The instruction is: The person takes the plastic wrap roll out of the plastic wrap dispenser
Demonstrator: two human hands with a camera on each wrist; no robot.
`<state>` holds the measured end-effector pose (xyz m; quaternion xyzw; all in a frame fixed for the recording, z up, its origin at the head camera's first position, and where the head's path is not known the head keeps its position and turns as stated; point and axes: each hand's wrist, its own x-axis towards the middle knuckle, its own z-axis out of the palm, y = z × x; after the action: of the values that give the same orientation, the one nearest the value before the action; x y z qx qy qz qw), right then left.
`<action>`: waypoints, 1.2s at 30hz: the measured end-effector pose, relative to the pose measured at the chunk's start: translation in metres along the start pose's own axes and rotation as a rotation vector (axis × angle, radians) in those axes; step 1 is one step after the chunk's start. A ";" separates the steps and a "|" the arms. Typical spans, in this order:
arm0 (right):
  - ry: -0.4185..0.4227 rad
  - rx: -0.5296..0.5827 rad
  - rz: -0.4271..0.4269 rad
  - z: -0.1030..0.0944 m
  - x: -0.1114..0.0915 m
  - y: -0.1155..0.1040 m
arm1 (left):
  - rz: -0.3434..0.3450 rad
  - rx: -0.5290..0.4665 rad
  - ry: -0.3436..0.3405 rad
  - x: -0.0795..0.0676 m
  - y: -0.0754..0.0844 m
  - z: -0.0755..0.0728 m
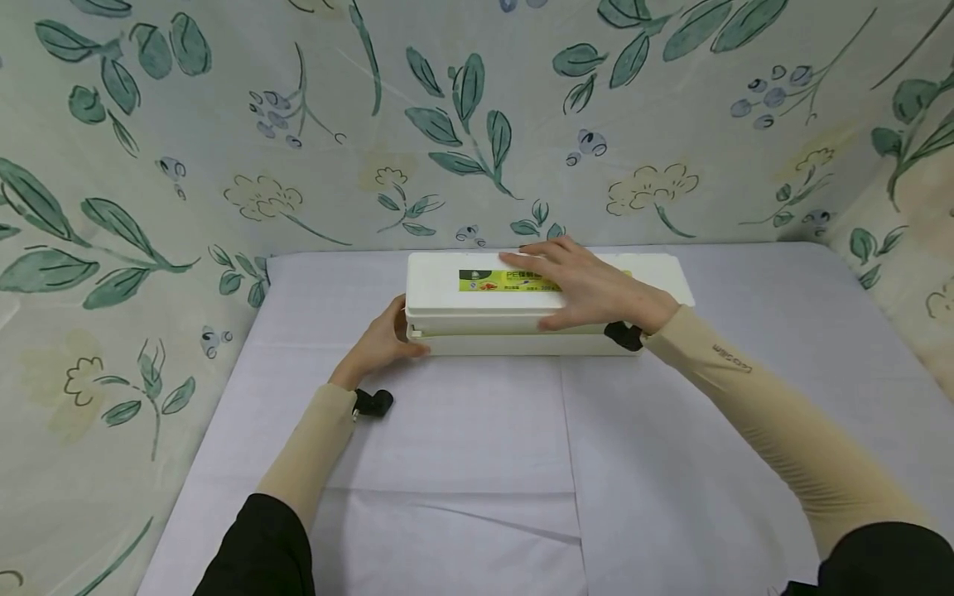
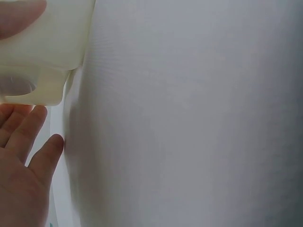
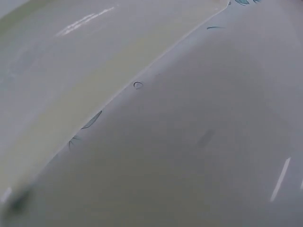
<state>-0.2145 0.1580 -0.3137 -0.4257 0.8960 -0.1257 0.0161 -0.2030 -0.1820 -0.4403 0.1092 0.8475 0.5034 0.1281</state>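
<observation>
A long white cling film box [image 1: 477,323] with a yellow-green label [image 1: 507,281] lies crosswise on the cloth, its lid [image 1: 432,281] on top. My left hand [image 1: 383,335] holds its left end, thumb on the front and fingers round the side. In the left wrist view the thumb [image 2: 19,16] lies on the box [image 2: 52,47], with fingertips close to its end. My right hand [image 1: 581,281] rests over the right part of the lid, fingers spread across the top and thumb at the front edge, covering some of the label. A glossy pale surface fills much of the right wrist view.
White cloth [image 1: 462,439] with fold creases covers the table. Behind and at the left stands a leaf-patterned curtain [image 1: 328,190], and the box lies near the table's far edge. Small black wrist cameras [image 1: 373,403] sit at both wrists.
</observation>
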 end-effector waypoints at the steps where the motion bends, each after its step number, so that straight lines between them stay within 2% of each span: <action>1: 0.004 -0.001 -0.004 0.000 -0.001 0.000 | 0.001 0.000 0.000 0.000 0.000 0.000; 8: 0.025 -0.002 -0.017 -0.001 -0.006 0.000 | -0.002 -0.005 -0.001 -0.001 -0.002 0.002; 10: 0.026 -0.002 -0.014 -0.002 -0.008 -0.001 | -0.016 -0.007 -0.010 -0.007 0.009 0.002; 15: 0.031 -0.024 -0.016 -0.004 -0.014 -0.003 | -0.022 0.003 -0.006 -0.009 0.010 0.004; 17: 0.032 -0.029 -0.017 -0.004 -0.017 -0.002 | -0.008 0.011 0.004 -0.005 0.000 0.005; 36: 0.032 -0.030 0.072 -0.008 -0.050 0.013 | 0.021 -0.001 0.022 -0.012 -0.002 0.011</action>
<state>-0.1935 0.2062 -0.3130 -0.3912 0.9126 -0.1186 -0.0002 -0.1886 -0.1779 -0.4458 0.1122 0.8474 0.5064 0.1135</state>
